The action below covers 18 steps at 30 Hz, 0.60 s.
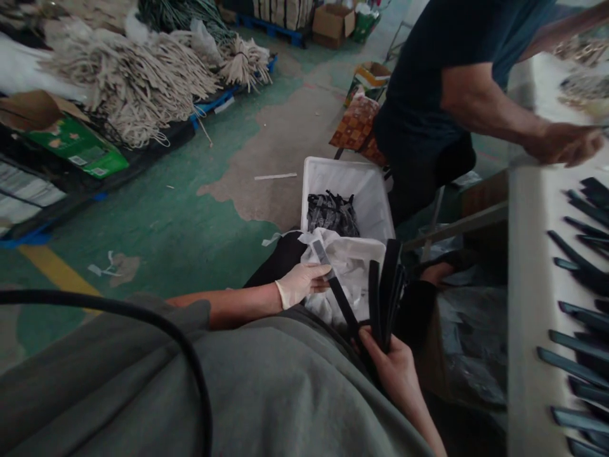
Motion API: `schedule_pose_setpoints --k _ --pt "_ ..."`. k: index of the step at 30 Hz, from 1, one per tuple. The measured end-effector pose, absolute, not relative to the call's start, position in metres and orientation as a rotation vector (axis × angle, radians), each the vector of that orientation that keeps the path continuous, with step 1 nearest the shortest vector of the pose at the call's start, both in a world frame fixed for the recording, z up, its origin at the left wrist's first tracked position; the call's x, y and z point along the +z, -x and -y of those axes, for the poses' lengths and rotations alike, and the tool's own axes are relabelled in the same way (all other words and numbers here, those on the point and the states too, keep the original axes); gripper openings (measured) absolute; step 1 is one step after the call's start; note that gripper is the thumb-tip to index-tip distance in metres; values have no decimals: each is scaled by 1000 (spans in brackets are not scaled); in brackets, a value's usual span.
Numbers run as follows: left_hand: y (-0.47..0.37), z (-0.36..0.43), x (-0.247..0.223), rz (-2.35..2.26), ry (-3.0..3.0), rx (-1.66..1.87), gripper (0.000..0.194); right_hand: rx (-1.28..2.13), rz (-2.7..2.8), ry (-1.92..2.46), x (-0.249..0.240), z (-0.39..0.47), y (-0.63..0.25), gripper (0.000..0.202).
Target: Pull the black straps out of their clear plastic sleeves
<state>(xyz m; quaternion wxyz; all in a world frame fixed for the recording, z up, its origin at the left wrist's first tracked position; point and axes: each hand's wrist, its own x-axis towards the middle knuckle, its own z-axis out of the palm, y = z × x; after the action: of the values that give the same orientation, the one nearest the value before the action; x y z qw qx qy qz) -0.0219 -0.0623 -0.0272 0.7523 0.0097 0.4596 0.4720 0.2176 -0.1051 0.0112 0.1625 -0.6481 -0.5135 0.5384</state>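
My left hand [299, 284], in a pale glove, pinches the upper end of a black strap [343, 300] near a clear, shiny piece at its tip. The strap's lower end runs into my bare right hand [391, 363]. That hand is closed around a bundle of black straps [389, 285], which fan upward above the fingers. Just beyond my hands, over my lap, is a white plastic bag [349, 266] in a white bin. Behind it stands a larger white bin [375, 197] holding a heap of black strips with clear pieces [332, 214].
At right, a white table [528, 266] carries many rows of black straps [578, 358]. A co-worker in a dark shirt [428, 82] leans over its far end. Pallets of beige cords [143, 79] stand at left. A black cable [143, 315] curves across the lower left.
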Motion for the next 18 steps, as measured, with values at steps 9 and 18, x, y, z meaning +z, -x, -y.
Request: schedule_pose_setpoints --k 9,18 --pt "-2 81 -33 -908 -124 920 46 1316 1684 1864 25 67 -165 38" --pt "16 72 -24 -942 -121 1071 48 1444 1639 1873 30 78 -183 41"
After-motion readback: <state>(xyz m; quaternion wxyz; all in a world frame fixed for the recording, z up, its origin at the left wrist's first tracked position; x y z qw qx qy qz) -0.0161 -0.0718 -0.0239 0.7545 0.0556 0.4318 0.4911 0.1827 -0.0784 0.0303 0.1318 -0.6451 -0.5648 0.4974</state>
